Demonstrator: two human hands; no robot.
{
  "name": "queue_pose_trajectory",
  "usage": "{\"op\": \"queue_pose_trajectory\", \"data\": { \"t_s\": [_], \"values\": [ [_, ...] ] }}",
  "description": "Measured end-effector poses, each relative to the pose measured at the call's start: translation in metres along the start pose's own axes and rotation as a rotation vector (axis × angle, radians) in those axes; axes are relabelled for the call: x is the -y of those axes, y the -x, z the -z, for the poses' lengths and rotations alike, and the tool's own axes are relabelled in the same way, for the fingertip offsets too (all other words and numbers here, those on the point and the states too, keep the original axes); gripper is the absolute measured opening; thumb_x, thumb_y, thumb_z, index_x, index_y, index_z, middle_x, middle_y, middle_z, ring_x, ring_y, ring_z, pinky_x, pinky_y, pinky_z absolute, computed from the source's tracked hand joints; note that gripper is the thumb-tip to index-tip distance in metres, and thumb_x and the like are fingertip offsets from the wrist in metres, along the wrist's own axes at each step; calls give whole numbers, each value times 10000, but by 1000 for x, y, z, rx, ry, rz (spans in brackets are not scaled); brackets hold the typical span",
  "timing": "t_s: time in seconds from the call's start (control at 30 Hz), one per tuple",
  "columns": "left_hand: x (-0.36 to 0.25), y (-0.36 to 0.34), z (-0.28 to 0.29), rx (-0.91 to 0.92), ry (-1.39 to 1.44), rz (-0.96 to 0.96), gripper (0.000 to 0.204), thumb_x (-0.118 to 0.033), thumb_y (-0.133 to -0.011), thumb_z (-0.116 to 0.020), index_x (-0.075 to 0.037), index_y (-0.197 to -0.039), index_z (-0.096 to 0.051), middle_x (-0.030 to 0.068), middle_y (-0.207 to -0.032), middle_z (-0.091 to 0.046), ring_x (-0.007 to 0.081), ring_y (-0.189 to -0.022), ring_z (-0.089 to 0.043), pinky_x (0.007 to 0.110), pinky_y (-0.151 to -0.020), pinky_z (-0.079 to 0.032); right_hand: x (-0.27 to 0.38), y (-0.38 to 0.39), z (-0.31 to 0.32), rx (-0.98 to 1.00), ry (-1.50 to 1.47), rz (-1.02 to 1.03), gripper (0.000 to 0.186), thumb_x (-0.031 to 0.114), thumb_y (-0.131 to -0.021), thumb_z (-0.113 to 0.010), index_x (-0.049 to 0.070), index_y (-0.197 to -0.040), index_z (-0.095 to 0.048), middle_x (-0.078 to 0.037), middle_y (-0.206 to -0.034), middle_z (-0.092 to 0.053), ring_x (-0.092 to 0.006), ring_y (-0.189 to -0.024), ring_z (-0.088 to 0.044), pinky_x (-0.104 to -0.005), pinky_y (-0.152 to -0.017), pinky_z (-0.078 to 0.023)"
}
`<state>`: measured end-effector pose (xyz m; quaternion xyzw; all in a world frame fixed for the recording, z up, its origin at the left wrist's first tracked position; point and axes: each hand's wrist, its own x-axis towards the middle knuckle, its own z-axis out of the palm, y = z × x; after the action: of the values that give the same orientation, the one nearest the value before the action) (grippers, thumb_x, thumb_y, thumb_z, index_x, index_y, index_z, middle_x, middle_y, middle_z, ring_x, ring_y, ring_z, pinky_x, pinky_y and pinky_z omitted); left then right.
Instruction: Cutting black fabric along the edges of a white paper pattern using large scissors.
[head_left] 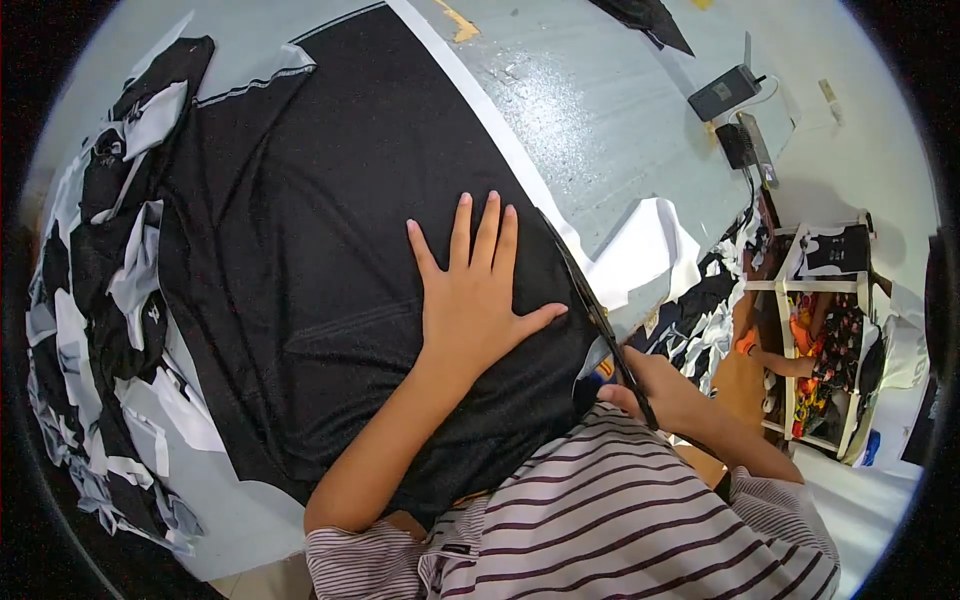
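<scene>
A large piece of black fabric (330, 200) is spread over the table in front of me. My left hand (470, 310) lies flat on it, fingers spread and thumb pointing right. A white strip (490, 115) runs along the fabric's right edge. My right hand (665, 390), low on the right, grips long dark scissors (600, 315). Their blades point away from me along the black edge, with the tips close to where the white strip meets it. To the right of the blades, a loose white fabric piece (645, 250) is folded up on the table.
Black, white and grey fabric pieces (130, 290) are heaped along the left. More scraps (705, 320) lie at the right table edge. A dark box-shaped device (725, 92) with a cable sits at the far right. Beyond stands a shelf (790, 285), near another person's arm (785, 362).
</scene>
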<state>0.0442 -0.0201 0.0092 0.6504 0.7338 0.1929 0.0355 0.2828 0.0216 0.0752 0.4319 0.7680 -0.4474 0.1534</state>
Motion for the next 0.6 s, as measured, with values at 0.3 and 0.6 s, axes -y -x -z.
{"op": "queue_pose_trajectory", "data": {
  "t_s": [0.3, 0.6],
  "values": [
    [-2, 3, -1, -24, 15, -9, 991, -712, -672, -595, -36, -1374, -413, 122, -1452, -351, 309, -1395, -214, 706, -1037, -82, 27, -10, 11, 29, 3, -11, 664, 573, -840, -583, -85, -858, -497, -262, -732, -588, -392, -725, -622, -420, -652, -474],
    [-2, 4, -1, -19, 15, -9, 989, -709, -673, -595, -23, -1365, -423, 118, -1455, -349, 303, -1393, -220, 707, -1039, -78, 29, -10, 6, -9, -78, -57, 650, 560, -840, -594, -84, -835, -507, -238, -709, -597, -352, -681, -620, -404, -631, -470]
  ]
}}
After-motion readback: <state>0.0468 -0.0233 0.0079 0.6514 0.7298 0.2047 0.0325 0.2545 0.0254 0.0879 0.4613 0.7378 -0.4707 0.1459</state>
